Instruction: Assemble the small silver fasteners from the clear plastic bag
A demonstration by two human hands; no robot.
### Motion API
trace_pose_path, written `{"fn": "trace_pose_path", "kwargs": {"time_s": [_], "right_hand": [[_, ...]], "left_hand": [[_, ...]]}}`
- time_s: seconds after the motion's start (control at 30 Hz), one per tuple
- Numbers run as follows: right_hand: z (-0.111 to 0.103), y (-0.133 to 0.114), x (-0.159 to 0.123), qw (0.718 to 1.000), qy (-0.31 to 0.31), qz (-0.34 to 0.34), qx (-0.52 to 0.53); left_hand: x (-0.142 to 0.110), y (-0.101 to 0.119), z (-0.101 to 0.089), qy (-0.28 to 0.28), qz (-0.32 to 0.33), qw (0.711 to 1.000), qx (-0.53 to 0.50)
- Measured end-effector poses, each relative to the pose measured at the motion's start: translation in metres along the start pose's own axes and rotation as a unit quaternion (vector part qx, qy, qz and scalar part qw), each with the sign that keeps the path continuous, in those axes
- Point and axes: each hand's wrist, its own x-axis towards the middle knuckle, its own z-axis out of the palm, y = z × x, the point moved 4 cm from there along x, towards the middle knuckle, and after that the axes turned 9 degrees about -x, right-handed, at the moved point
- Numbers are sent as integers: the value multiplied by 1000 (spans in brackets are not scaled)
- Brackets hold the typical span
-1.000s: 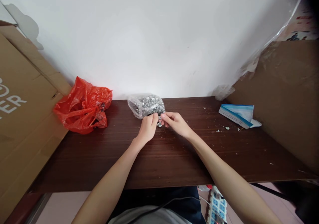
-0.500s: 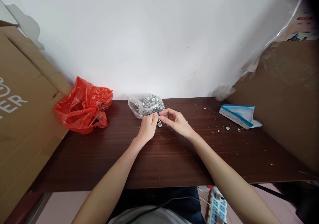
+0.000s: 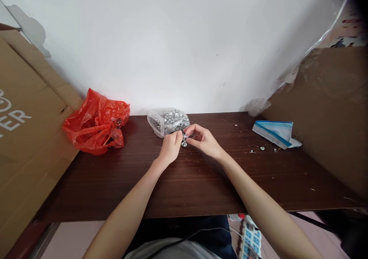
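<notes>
My left hand (image 3: 170, 145) is closed, with thumb and fingers pinching a small silvery metal screw-like part (image 3: 184, 136) in front of the bag. From the right, my right hand (image 3: 203, 140) pinches the other end of this part between thumb and forefinger. Just below the fingertips, a second small metal piece with a round base (image 3: 184, 144) stands on the dark table (image 3: 201, 186). Behind my hands lies a clear plastic bag (image 3: 155, 122) full of similar small metal pieces (image 3: 175, 117). My fingers partly cover the held part, so its exact kind is unclear.
A crumpled red plastic bag (image 3: 96, 124) lies at the left beside a cardboard box (image 3: 31, 136). On the right are a blue-and-white packet (image 3: 273, 133), a clear plastic cup-like item (image 3: 258, 106), scraps and another carton (image 3: 324, 117). A power strip (image 3: 251, 238) is below the table edge.
My right fingertips have shifted slightly on the metal part, and more of it shows between my hands. My left hand stays nearly still.
</notes>
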Motion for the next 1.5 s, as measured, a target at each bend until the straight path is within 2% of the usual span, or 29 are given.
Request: {"fn": "trace_pose_path", "kwargs": {"time_s": [0.07, 0.23, 0.4, 0.57, 0.87, 1.1, 1.3, 1.4, 1.5], "right_hand": [[0, 0, 0, 1000, -5, 4, 15], [-1, 2, 1, 1000, 2, 6, -28], [-1, 2, 1, 1000, -8, -3, 8], [0, 5, 2, 999, -5, 13, -47], [-2, 8, 1, 998, -31, 19, -50], [1, 7, 0, 999, -31, 7, -4], [5, 11, 1, 998, -41, 32, 23], [9, 14, 1, 994, -48, 47, 82], [9, 14, 1, 995, -26, 42, 86]], "left_hand": [[0, 0, 0, 1, -2, 1000, 3], [1, -1, 0, 1, 3, 1000, 3], [1, 0, 0, 0, 2, 1000, 6], [1, -1, 0, -1, -2, 1000, -1], [0, -1, 0, 1, -3, 1000, 2], [2, -1, 0, 8, 22, 999, 25], [2, -3, 0, 18, 18, 999, 36], [2, -2, 0, 16, 14, 1000, 20], [2, -2, -1, 12, 10, 1000, -11]]}}
